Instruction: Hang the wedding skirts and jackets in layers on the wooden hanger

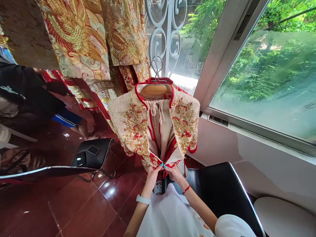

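Note:
An embroidered cream jacket point(134, 123) with red trim and gold beading hangs in front of me on a wooden hanger point(154, 90). Its front is parted at the chest, showing the lining and tied cords point(158, 112). At the bottom of the front opening, my left hand point(154, 171) pinches one edge. My right hand point(172, 171) pinches the opposite edge, and the fingertips of both hands nearly meet there. Any fastener between them is too small to make out.
More embroidered garments point(81, 39) hang at upper left. A black chair point(209, 187) stands close on my right, another chair point(95, 151) with two dark flat objects at left. A phone-like device point(218, 121) lies on the windowsill. Another person's leg point(84, 128) shows at far left.

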Tool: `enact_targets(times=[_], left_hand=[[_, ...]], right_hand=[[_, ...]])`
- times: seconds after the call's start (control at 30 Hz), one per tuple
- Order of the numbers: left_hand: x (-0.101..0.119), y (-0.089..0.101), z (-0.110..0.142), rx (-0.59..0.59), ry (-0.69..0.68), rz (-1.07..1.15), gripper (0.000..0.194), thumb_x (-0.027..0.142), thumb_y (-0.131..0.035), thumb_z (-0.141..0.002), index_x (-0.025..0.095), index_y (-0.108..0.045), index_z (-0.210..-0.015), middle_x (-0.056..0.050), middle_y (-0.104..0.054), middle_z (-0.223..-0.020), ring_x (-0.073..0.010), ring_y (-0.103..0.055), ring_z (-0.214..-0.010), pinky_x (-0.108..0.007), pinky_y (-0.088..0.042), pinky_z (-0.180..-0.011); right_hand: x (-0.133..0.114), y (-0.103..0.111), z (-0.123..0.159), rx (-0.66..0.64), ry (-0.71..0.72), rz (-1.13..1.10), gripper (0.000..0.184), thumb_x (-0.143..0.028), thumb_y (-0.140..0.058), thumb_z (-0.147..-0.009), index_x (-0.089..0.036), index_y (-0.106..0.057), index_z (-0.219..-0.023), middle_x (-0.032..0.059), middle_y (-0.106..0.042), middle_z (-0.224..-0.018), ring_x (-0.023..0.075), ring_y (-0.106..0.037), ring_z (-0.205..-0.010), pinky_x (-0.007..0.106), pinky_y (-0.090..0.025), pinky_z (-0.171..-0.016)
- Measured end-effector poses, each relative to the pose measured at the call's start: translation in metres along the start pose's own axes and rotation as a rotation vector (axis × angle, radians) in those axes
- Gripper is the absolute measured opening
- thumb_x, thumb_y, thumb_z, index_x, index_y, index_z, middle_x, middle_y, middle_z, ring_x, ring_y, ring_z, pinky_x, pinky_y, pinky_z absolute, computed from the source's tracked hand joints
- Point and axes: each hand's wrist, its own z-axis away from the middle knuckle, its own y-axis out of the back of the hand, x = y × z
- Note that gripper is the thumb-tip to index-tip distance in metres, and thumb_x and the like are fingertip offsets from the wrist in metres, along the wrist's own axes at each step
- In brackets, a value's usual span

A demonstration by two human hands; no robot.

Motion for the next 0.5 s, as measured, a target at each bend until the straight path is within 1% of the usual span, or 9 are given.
enact_targets(times=[0.1, 0.23, 0.37, 0.5], left_hand=[[0.005, -0.008, 0.002, -0.011, 0.022, 0.061, 0.034, 0.033, -0.089, -0.057, 0.016, -0.064, -0.072, 0.0, -0.068, -0.074, -0.0153, -0.061, -0.07, -0.032, -0.05, -0.078], [0.01, -0.016, 0.005, -0.037, 0.036, 0.101, 0.031, 0.032, -0.088, -0.059, 0.017, -0.061, -0.066, 0.001, -0.066, -0.068, -0.0156, -0.061, -0.071, -0.033, -0.049, -0.081], [0.013, -0.019, 0.006, -0.043, 0.044, 0.101, 0.031, 0.033, -0.087, -0.061, 0.017, -0.062, -0.068, 0.0, -0.067, -0.071, -0.0165, -0.062, -0.073, -0.033, -0.049, -0.082], [0.016, -0.019, 0.009, -0.031, 0.079, 0.142, 0.033, 0.032, -0.088, -0.058, 0.016, -0.061, -0.068, 0.0, -0.067, -0.071, -0.014, -0.061, -0.069, -0.032, -0.05, -0.08]], right_hand=[[-0.001, -0.002, 0.001, 0.027, -0.022, -0.045, 0.044, -0.039, -0.096, -0.046, -0.02, -0.067, -0.074, -0.002, -0.068, -0.067, 0.0154, -0.061, -0.063, 0.029, -0.049, -0.065], [-0.002, -0.005, 0.001, 0.027, -0.003, -0.075, 0.044, -0.039, -0.096, -0.046, -0.02, -0.067, -0.072, -0.0019, -0.068, -0.066, 0.0142, -0.06, -0.063, 0.028, -0.049, -0.067], [0.0, -0.007, 0.0, 0.029, 0.013, -0.085, 0.042, -0.038, -0.096, -0.047, -0.02, -0.067, -0.072, -0.0012, -0.068, -0.068, 0.0149, -0.06, -0.063, 0.029, -0.048, -0.066], [0.001, -0.007, 0.001, 0.038, 0.006, -0.092, 0.041, -0.037, -0.095, -0.048, -0.02, -0.069, -0.075, -0.0007, -0.069, -0.07, 0.015, -0.06, -0.064, 0.029, -0.048, -0.066]])
